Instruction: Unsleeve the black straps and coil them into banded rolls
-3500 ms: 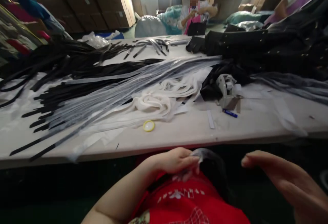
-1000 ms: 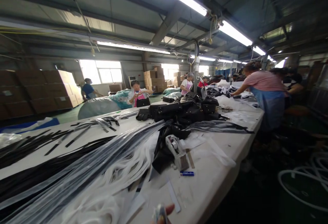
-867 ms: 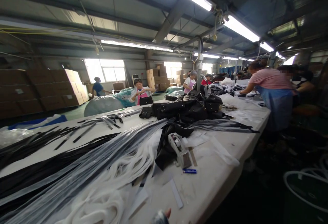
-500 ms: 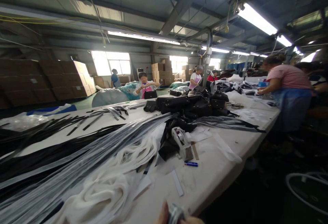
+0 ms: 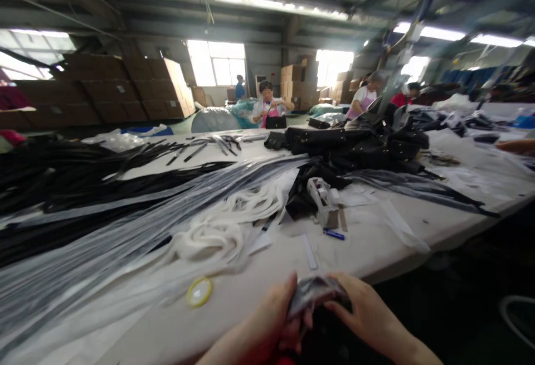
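Note:
At the table's near edge my left hand [image 5: 276,312] and my right hand [image 5: 359,306] both grip a shiny grey, plastic-wrapped strip-like piece [image 5: 311,291]. Its exact kind is blurred. My left thumb lies along its left end, while my right fingers and thumb pinch the other end. Just beyond them lies a thin white strip [image 5: 310,252]. A blue pen-like stick [image 5: 334,234] rests behind that, beside a tape dispenser [image 5: 322,200]. Left of my hands is a yellow-rimmed tape roll [image 5: 199,291], lying flat.
Coiled white cord [image 5: 209,237] and long grey plastic-covered strips [image 5: 125,225] spread across the left of the table [image 5: 167,312]. Black bags [image 5: 355,145] pile up beyond the dispenser. Across the table a person [image 5: 270,110] handles a black bag. A co-worker's hand [image 5: 517,146] shows at right.
The view has swung left and down, so the table scene sits further right and higher. Both my hands and forearms now show with the grey piece; the yellow-rimmed roll has come into view.

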Motion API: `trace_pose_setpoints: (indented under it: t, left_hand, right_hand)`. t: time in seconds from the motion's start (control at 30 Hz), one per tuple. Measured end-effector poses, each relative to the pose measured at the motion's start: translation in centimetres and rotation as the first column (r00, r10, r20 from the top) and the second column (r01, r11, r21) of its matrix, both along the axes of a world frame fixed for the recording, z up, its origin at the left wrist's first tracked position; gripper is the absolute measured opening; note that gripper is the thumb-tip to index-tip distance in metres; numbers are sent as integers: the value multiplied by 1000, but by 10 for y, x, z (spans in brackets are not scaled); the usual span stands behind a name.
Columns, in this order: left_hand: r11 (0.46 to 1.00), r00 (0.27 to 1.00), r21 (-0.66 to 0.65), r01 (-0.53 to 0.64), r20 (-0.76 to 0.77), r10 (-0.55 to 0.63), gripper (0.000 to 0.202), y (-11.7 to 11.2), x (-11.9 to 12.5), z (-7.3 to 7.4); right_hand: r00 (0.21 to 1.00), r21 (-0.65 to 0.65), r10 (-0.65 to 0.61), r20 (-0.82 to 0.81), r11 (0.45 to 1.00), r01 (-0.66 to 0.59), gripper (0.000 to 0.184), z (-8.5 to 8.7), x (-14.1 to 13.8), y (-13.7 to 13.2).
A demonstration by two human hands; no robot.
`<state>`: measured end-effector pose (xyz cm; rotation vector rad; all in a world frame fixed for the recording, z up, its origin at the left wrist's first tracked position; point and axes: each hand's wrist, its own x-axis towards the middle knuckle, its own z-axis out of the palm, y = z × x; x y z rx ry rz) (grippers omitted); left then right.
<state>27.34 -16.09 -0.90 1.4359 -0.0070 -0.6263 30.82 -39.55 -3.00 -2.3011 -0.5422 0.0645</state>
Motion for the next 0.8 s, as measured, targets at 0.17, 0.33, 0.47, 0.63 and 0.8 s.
trace_pose_setpoints:
  t: [0.17, 0.33, 0.47, 0.63, 0.8]
  left_hand:
    - [834, 967, -491, -252, -152, 203, 71, -6, 26, 32]
    - [947, 804, 58, -317, 546, 236, 71, -13, 29, -1]
    - [738, 656, 616, -277, 682, -323, 61, -7, 23, -12]
    - [595, 689, 784, -177, 530, -494, 61, 8, 24, -2]
    - [835, 889, 331, 439, -23, -458, 67, 21, 22, -9]
  right_hand:
    - [826, 305, 312, -469, 935, -180, 53, -30, -29, 52]
    - [516, 694, 565, -643, 715, 81, 45, -9, -35, 65]
    - [497, 719, 571, -653, 673, 171, 40, 1, -12, 40]
    - [545, 463, 438, -715, 881, -100, 43, -1, 4, 15]
    - [918, -4, 246, -310, 966, -259, 43, -4, 8, 12]
